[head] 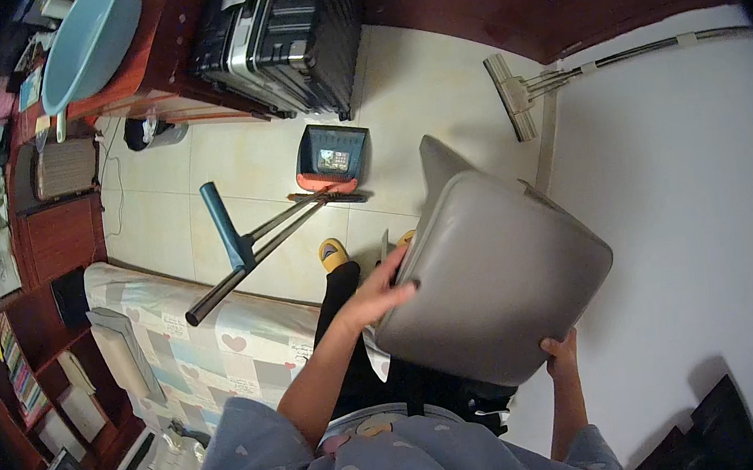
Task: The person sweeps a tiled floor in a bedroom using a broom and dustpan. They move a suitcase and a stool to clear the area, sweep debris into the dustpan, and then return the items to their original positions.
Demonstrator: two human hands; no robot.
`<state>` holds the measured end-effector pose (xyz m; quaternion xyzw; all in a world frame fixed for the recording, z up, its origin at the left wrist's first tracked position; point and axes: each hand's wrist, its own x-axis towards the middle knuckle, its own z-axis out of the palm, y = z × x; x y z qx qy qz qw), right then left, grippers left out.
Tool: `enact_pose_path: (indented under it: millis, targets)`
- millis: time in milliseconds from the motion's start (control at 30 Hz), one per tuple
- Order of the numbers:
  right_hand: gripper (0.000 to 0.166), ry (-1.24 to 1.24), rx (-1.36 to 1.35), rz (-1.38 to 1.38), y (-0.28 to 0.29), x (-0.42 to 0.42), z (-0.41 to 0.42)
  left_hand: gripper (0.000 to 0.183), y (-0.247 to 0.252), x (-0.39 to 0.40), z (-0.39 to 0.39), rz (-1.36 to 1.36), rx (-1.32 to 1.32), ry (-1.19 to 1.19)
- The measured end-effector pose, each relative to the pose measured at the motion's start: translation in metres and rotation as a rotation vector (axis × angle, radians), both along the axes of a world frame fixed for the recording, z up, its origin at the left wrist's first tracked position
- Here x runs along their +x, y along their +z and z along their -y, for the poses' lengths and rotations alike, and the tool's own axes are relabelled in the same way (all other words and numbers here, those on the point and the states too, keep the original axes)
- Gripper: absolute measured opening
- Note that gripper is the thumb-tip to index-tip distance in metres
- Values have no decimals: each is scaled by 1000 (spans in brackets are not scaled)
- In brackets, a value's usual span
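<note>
A large grey, smooth-covered object with rounded corners (498,277), perhaps a folding storage box or stool, is tilted in front of my body. My left hand (382,293) grips its left edge, with the thumb on the near face and the fingers partly hidden behind. Lower down, my right hand (559,352) holds the bottom right edge, thumb over the face. A pointed grey flap (440,156) sticks out at the far top. The underside of the object is hidden from me.
Ahead stand a dustpan (333,153) and a broom with upright handles (279,224). A sponge mop (513,97) leans by the white wall (676,203) at right. A black suitcase (308,42) is beyond, beside a desk holding a blue basin (92,48). The patterned bed (220,320) lies left.
</note>
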<state>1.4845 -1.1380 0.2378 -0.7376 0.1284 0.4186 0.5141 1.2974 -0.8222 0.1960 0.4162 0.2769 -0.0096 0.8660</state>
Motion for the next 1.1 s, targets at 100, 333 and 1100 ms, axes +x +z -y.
enact_pose_path:
  millis: [100,333,1100]
  targets:
    - [71,376,57,-65,25,10,-17,87,15,-51,32,-124,-102,33]
    - [73,835,-61,-107,14,-10,-75,77,-2,-161,88,-360,-297,107]
    - [86,1522,-62,-479,-43,-240,-296,78,-2,-412,33,-585,-263,869]
